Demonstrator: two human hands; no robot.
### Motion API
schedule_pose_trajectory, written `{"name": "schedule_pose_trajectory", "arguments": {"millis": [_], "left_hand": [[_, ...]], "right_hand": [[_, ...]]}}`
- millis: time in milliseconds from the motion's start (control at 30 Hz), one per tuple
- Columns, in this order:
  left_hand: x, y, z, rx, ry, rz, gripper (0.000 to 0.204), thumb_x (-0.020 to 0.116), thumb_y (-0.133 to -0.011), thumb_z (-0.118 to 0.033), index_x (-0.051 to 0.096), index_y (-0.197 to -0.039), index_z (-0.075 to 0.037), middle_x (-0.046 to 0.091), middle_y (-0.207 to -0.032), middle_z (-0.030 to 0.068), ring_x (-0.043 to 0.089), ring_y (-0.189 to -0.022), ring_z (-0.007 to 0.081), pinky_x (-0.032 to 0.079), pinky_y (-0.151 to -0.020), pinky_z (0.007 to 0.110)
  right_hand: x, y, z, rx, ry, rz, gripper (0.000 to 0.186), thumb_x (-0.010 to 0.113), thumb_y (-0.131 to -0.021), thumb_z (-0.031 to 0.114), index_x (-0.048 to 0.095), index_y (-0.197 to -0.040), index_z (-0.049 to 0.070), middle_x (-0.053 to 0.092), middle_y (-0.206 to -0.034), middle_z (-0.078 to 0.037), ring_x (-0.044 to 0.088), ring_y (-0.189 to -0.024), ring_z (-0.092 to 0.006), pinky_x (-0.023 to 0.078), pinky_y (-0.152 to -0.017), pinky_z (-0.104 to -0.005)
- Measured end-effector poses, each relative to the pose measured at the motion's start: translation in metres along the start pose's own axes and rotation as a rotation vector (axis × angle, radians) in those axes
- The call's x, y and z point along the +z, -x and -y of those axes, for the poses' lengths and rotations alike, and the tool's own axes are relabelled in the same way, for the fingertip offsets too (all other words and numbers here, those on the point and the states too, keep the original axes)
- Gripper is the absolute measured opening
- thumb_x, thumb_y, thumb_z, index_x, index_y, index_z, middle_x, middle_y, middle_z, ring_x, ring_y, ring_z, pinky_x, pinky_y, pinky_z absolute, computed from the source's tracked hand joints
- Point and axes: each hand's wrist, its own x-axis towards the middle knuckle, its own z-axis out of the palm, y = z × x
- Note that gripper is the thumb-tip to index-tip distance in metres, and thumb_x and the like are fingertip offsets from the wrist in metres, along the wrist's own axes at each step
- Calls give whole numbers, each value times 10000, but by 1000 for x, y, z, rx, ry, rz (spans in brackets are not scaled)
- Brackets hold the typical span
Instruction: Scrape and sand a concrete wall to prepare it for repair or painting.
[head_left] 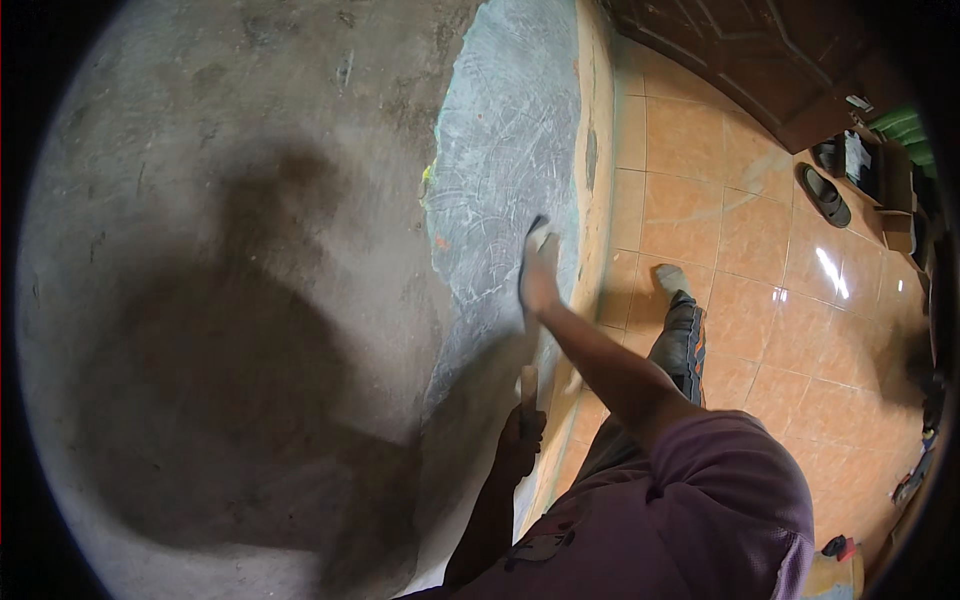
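My right hand (pixel 541 285) reaches out to the wall, its fingers round a flat dark-edged tool (pixel 538 228) held against the surface. Motion smears this hand, so the tool's exact kind is unclear. Under it lies a blue-grey patch (pixel 505 130) with pale, swirling scratch marks and a ragged left edge. Lower down, my left hand (pixel 520 440) is in shade, closed round a narrow tool with a pale, blunt end (pixel 529 383) sticking up. The rest of that tool is hidden in the fist.
Bare grey-brown wall (pixel 250 100) spreads to the left, carrying my large shadow. A cream strip (pixel 592 120) borders the orange tiled floor (pixel 690 210). My sock-covered foot (pixel 673 279) stands on the tiles. Sandals (pixel 824 195), an open cardboard box (pixel 898 230) and a brown panelled door (pixel 730 50) are at right.
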Motion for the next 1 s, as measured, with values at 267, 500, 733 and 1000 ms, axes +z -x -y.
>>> {"name": "schedule_pose_trajectory", "arguments": {"millis": [267, 500, 733, 1000], "left_hand": [[11, 3, 2, -69, -44, 41, 273, 567, -959, -247, 531, -1139, -44, 513, -787, 11, 483, -619, 89, 442, -547, 268], [5, -9, 14, -89, 4, 32, 245, 579, -952, -236, 525, -1097, -46, 489, -730, 2, 484, -584, 94, 434, -524, 262], [9, -21, 23, -98, 32, 46, 226, 578, -951, -229, 522, -1080, -52, 497, -729, 6, 485, -568, 99, 437, -522, 269], [16, -39, 4, -105, -2, 31, 183, 582, -949, -204, 519, -1038, -57, 501, -735, 6, 483, -565, 97, 434, -520, 265]], "right_hand": [[-19, -5, -30, -70, -8, -63, 758, 388, -1010, 385, 92, -1463, -145, 84, -1570, -302, 54, -1478, -392, 65, -1201, -425], [-13, 58, -23, -463, 182, 215, 863, 449, -969, 401, 5, -1470, -144, -38, -1552, -353, -19, -1462, -466, -10, -1193, -476], [-23, -50, -8, -49, -181, 68, 840, 479, -979, 399, 72, -1466, -151, 51, -1565, -322, 10, -1483, -389, 38, -1206, -392], [-34, -45, -79, -160, 65, 35, 856, 441, -987, 417, 0, -1482, -125, -1, -1581, -291, -20, -1485, -386, 0, -1203, -418]]}}
